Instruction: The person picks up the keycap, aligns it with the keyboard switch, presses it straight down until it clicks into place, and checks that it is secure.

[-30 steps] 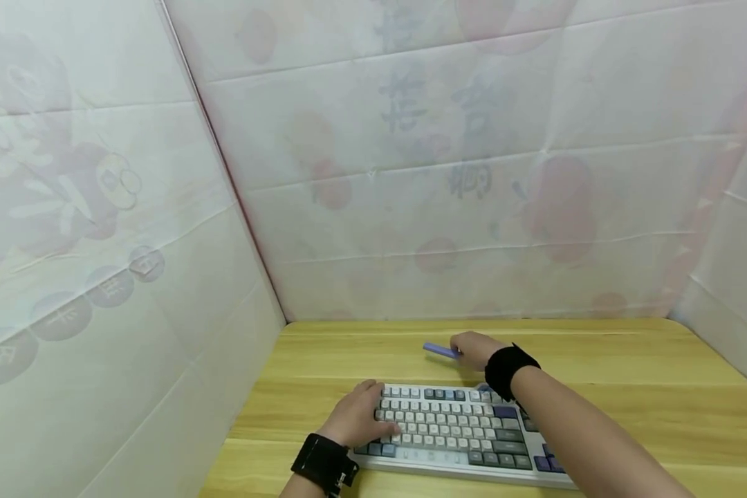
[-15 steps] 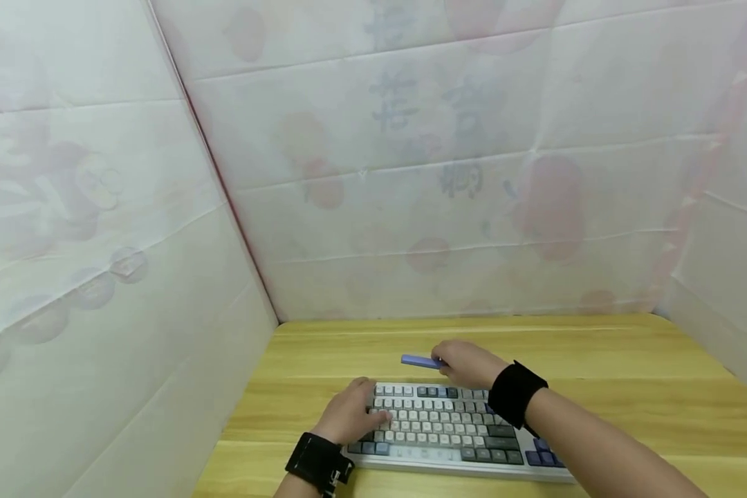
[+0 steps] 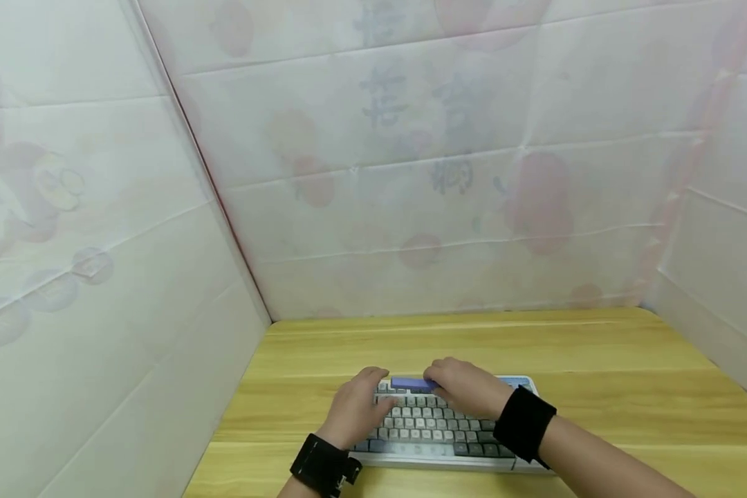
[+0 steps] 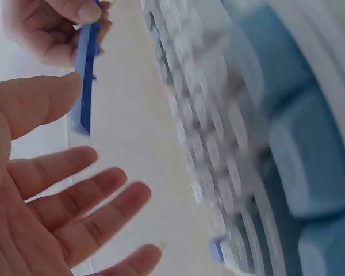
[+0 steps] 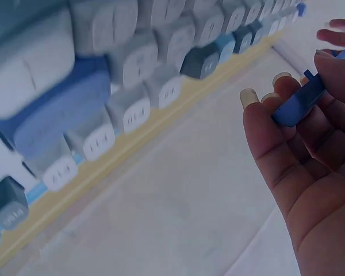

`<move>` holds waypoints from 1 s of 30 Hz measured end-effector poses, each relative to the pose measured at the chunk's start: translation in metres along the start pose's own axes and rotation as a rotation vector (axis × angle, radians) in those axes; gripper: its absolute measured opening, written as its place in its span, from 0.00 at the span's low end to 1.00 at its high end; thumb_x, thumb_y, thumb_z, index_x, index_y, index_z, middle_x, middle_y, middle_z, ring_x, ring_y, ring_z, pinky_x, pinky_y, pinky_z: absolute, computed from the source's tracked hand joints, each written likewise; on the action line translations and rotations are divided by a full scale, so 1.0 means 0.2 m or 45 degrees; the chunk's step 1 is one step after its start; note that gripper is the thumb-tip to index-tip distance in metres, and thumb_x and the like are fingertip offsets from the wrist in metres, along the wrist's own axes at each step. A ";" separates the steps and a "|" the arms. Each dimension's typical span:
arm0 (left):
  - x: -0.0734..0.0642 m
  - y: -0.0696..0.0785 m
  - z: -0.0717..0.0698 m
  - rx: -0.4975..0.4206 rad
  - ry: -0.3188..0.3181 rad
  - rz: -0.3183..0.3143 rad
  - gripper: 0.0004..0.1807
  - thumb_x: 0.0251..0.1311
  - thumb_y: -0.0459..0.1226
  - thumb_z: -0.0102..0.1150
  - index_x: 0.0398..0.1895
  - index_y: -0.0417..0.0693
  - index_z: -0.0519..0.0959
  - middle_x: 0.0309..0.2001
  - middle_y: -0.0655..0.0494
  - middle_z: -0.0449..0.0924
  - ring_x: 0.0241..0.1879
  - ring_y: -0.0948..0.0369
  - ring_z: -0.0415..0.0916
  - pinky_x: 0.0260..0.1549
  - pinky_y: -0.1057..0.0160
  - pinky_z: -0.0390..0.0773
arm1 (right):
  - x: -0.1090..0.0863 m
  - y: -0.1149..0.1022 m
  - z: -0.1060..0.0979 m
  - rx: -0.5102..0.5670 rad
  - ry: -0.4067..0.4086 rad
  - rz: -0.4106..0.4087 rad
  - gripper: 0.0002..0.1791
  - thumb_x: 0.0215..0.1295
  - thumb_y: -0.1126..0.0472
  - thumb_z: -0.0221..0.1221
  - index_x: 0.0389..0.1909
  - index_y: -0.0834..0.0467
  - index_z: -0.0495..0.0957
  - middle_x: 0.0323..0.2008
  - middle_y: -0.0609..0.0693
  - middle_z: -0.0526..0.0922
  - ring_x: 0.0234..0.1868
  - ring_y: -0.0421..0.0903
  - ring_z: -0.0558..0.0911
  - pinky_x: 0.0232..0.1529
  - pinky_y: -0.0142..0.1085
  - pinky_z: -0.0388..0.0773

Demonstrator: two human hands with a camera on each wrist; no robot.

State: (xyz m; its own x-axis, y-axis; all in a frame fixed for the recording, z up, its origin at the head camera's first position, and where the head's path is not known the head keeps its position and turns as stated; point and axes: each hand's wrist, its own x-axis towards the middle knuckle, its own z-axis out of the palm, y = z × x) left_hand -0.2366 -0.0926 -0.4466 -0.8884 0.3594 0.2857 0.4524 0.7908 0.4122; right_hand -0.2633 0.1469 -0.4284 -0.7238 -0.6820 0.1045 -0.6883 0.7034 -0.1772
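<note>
My right hand [image 3: 469, 387] pinches a long blue-purple spacebar keycap [image 3: 409, 384] by its right end, over the keyboard's far edge. Stubs on its underside show in the left wrist view, where the keycap [image 4: 85, 80] hangs beside my left thumb. Spread, relaxed fingers mark my left hand [image 3: 357, 408], at the left end of the white and grey keyboard [image 3: 423, 423]. Its thumb tip overlaps the keycap in the left wrist view. A pale strip [image 3: 411, 448] without a keycap runs along the keyboard's bottom row. My right forearm covers the keyboard's right part.
The keyboard lies on a yellow wood-grain table [image 3: 324, 346]. Whitish printed sheets stand around it, with a back sheet [image 3: 373, 221] behind the table and a left sheet [image 3: 131, 332] along its side. Both wrists wear black bands.
My right hand has brought the keycap leftward and nearer, from above the table behind the keyboard to over its far edge. My left hand stays at the keyboard's left end.
</note>
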 end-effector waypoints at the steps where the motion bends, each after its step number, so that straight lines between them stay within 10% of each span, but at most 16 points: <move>1: 0.00 0.01 0.00 -0.008 0.007 0.019 0.26 0.56 0.47 0.62 0.57 0.47 0.74 0.55 0.50 0.77 0.51 0.56 0.74 0.45 0.51 0.79 | -0.01 0.00 0.00 -0.002 0.002 -0.006 0.10 0.64 0.61 0.57 0.46 0.53 0.78 0.36 0.45 0.79 0.37 0.39 0.76 0.36 0.37 0.78; 14: -0.04 0.03 0.02 -0.084 -0.046 0.127 0.11 0.54 0.42 0.65 0.39 0.48 0.84 0.31 0.63 0.79 0.27 0.74 0.68 0.23 0.72 0.73 | -0.08 -0.09 0.08 0.052 0.025 -0.083 0.08 0.63 0.60 0.59 0.42 0.50 0.79 0.31 0.40 0.76 0.30 0.32 0.70 0.29 0.31 0.74; 30: -0.18 0.01 0.05 0.082 -0.225 0.230 0.04 0.46 0.42 0.70 0.23 0.56 0.84 0.23 0.69 0.75 0.22 0.75 0.63 0.20 0.73 0.68 | -0.16 -0.21 0.23 0.025 0.122 -0.256 0.05 0.55 0.58 0.65 0.32 0.48 0.80 0.25 0.37 0.69 0.24 0.31 0.63 0.22 0.25 0.64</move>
State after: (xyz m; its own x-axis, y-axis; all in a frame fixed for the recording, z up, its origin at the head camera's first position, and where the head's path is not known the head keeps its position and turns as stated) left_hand -0.2058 -0.0991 -0.4655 -0.7961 0.5742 0.1914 0.6040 0.7338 0.3109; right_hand -0.2095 0.1297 -0.4695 -0.5737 -0.7855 0.2320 -0.8190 0.5503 -0.1624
